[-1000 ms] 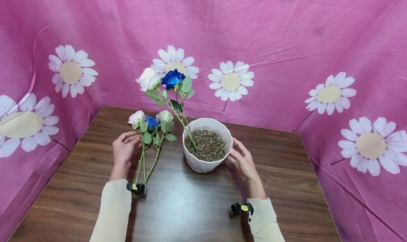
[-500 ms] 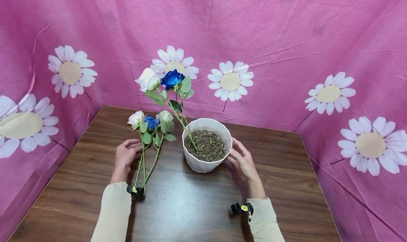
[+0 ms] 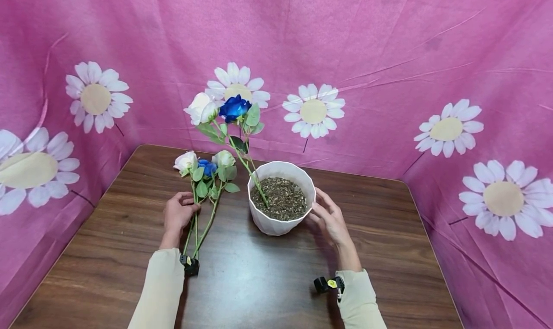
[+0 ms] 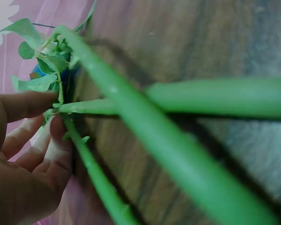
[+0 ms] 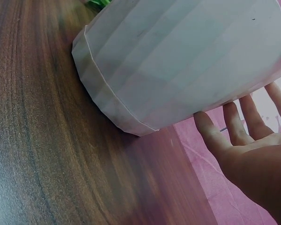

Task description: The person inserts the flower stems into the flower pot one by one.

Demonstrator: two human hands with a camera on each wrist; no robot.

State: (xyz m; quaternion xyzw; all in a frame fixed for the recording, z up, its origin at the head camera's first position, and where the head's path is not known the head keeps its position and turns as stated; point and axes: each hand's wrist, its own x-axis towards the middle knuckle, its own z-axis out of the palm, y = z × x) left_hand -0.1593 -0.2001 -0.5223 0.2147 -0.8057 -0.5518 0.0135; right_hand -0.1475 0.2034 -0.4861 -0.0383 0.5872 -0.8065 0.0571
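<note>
Three cut roses lie on the table: a pinkish-white rose (image 3: 186, 162), a blue rose (image 3: 207, 168) and a greenish-white rose (image 3: 223, 159). My left hand (image 3: 178, 214) is at their crossing stems; the left wrist view shows its thumb and fingers pinching the blue rose's stem (image 4: 91, 107) just below the leaves. On the other side, my right hand (image 3: 331, 219) rests extended fingertips against the side of a white faceted pot (image 3: 276, 226). Dark soil (image 3: 285, 199) fills the pot. Planted at its left are a white rose (image 3: 201, 108) and another blue rose (image 3: 235, 109), both leaning left.
The brown wooden table (image 3: 367, 247) runs up to a pink cloth backdrop (image 3: 345, 31) printed with large daisies, on the back and both sides. Black wrist cameras (image 3: 329, 284) sit at both cuffs.
My left hand first slid toward me beside the stems, then moved right onto them and took hold of one. The lying blue rose shifted slightly. My right hand stayed at the pot.
</note>
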